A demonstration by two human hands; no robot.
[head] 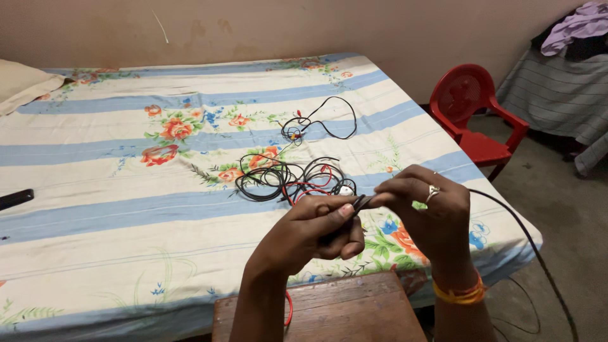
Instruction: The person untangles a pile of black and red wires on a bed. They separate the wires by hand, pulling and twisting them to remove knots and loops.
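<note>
My left hand (315, 229) and my right hand (425, 212) meet above the near edge of the bed, both pinching the end of a thin black cable (533, 248). The cable runs from my right hand down to the right, toward the floor. A ring is on my right hand and an orange band on that wrist. Just beyond my hands a tangle of black and red wires (292, 179) lies on the bedsheet. Farther back rests a smaller black cable loop (320, 120).
The bed (126, 190) carries a white sheet with blue stripes and flowers. A wooden stool (329, 310) stands below my arms. A red plastic chair (475, 114) is at the right, a cloth-covered heap behind it. A dark flat object (16, 199) lies at the left, a pillow (22, 82) at the far left.
</note>
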